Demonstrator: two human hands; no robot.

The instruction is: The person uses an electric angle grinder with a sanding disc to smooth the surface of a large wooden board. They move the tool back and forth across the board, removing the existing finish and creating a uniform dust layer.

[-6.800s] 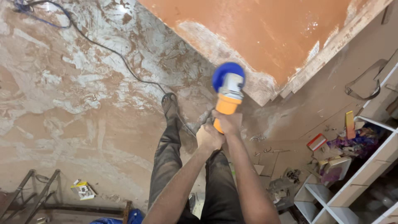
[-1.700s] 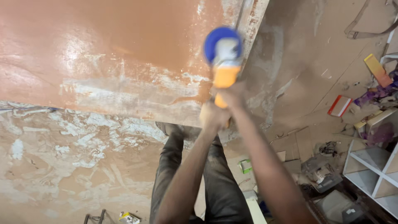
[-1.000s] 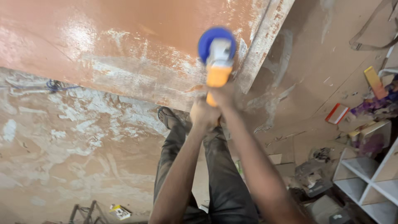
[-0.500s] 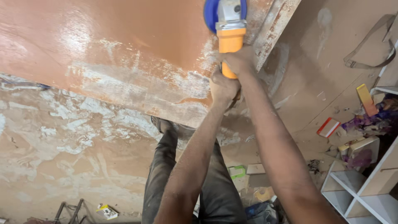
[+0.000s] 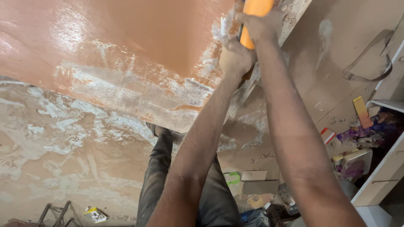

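Both of my hands grip an orange power sander point(image 5: 254, 12), held up against a large orange-brown board point(image 5: 126, 54) with pale, worn patches along its lower edge. My left hand point(image 5: 235, 59) wraps the lower part of the tool's handle. Higher up, my right hand point(image 5: 261, 26) holds the orange body near the top edge of the view. The tool's blue head is out of view above. Below my arms I see my legs in dark trousers point(image 5: 185, 185).
A dusty floor point(image 5: 54, 138) lies below. White shelving point(image 5: 378, 168) stands at the right with coloured clutter on it. Small boxes and scraps point(image 5: 252, 185) lie on the floor near my feet. A metal frame point(image 5: 54, 212) shows at bottom left. A strap point(image 5: 366, 63) lies at upper right.
My hands have pushed the sander further up and to the right along the board. Its blue head has left the view at the top.
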